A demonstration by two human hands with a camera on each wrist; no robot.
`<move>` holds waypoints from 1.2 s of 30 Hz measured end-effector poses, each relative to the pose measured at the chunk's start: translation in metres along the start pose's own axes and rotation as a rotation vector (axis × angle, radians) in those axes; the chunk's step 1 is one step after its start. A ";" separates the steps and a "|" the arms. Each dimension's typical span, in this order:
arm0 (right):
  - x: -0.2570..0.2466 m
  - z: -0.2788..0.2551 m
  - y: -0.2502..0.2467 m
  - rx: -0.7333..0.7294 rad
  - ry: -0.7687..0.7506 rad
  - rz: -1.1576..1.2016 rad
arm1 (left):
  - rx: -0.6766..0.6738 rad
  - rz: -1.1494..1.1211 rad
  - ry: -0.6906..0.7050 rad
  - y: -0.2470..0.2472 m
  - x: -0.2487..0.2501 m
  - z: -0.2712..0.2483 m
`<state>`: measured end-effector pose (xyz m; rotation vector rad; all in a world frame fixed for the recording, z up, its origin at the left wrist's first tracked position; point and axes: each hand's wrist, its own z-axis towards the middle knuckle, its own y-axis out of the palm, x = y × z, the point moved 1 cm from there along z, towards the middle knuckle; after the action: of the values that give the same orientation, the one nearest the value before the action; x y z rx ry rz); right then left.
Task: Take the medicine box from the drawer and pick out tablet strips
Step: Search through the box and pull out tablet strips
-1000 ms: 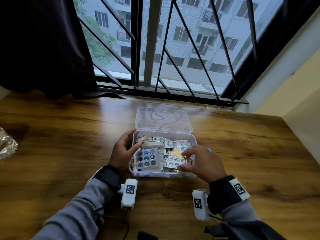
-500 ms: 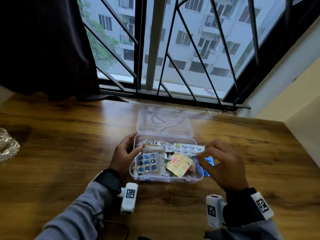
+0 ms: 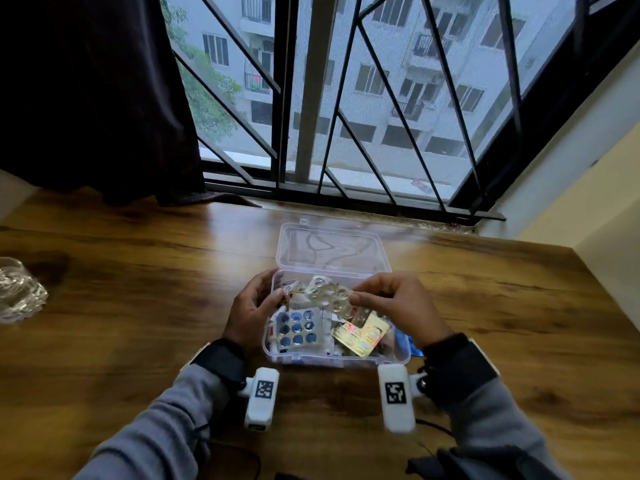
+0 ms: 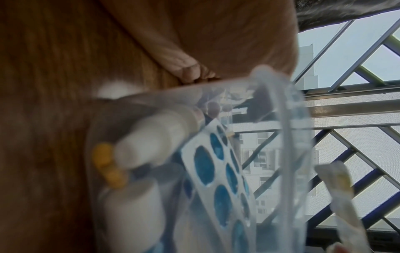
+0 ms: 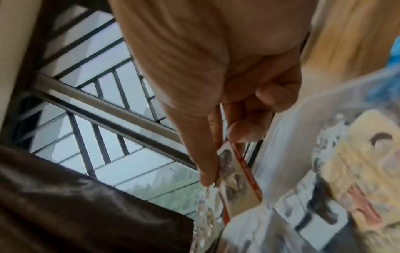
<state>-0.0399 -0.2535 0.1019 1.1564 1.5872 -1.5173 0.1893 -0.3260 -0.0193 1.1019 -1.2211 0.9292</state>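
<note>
Two hands are seen at an open medicine box point(image 3: 337, 360) set on the wooden tabletop point(image 3: 138, 306), its clear lid point(image 3: 332, 247) laid back toward 12 o'clock; the left hand point(image 3: 254, 308) is curled against the box's 9 o'clock wall, the grip closed on that side; the right hand point(image 3: 398, 304) is raised over the box's 2 o'clock corner, its grip pinching a silvery tablet strip point(image 3: 330, 294) between thumb and fingers point(image 5: 242, 131); the strip is held above the box's contents, reaching toward 10 o'clock; in the right wrist view a card-like strip with a red edge is also caught in the pinch; a blue-blistered strip point(image 3: 298, 329) lies inside at 8 o'clock, a yellow sachet point(image 3: 362, 336) at 5 o'clock; white tubes point(image 4: 155, 137) are seen through the wall beside the blue strip; a glass object point(image 3: 19, 289) is noted at the tabletop's far 9 o'clock edge.
</note>
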 end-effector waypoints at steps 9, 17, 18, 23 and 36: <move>0.021 0.018 0.013 0.113 0.026 -0.540 | -0.002 0.037 0.010 -0.002 -0.001 -0.001; 0.046 0.000 -0.002 0.084 0.239 -0.762 | -0.003 0.045 0.014 -0.002 -0.003 0.000; 0.047 -0.001 -0.004 0.109 0.243 -0.705 | -0.003 0.044 0.015 -0.002 -0.002 0.000; 0.046 -0.007 -0.010 0.077 0.231 -0.615 | -0.001 0.058 0.031 -0.002 0.000 0.000; 0.015 -0.058 -0.026 0.310 -0.303 -0.607 | 0.001 0.089 0.063 -0.003 -0.003 0.000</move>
<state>-0.0630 -0.1925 0.1064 0.5581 1.6025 -2.2709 0.1915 -0.3261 -0.0227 1.0186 -1.2261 1.0254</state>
